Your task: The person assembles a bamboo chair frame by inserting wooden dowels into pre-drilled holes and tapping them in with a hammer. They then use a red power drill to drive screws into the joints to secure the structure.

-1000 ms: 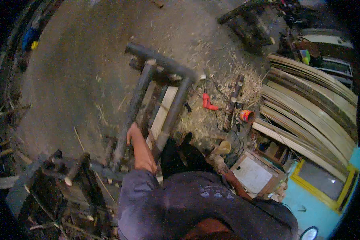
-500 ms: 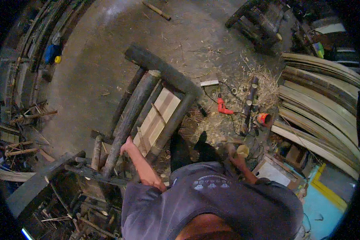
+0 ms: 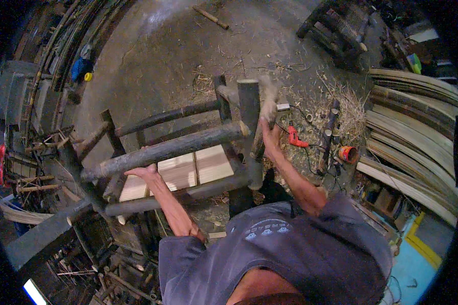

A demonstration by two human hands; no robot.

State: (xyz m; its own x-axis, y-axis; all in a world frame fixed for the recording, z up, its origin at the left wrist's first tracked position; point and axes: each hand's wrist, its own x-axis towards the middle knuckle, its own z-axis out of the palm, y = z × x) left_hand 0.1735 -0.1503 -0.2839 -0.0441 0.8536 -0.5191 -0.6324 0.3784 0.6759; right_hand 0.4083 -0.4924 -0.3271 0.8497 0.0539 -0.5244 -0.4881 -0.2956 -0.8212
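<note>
A frame of dark, bark-covered logs (image 3: pixel 175 114) lies tilted before me, with pale planks (image 3: pixel 213 165) set into it. My left hand (image 3: pixel 143 173) grips its thick log rail (image 3: pixel 178 146), palm below and fingertips showing over the top. My right hand (image 3: pixel 270 133) is closed on a wooden mallet (image 3: pixel 270 96), smeared by motion. Its head is beside the upright post (image 3: pixel 249 99) at the frame's right end; whether they touch, I cannot tell.
A red power drill (image 3: pixel 296 137), a tin can (image 3: pixel 347 154) and a short log (image 3: pixel 331 122) lie among shavings on the right. Bent planks (image 3: pixel 414 127) are stacked beyond. More log frames (image 3: pixel 117 249) stand at lower left. A loose stick (image 3: pixel 211 17) lies far off.
The frame has turned clockwise, its right end swinging closer to me. My right hand has risen with the mallet from beside my body to the post. My left hand has shifted left, still gripping the rail.
</note>
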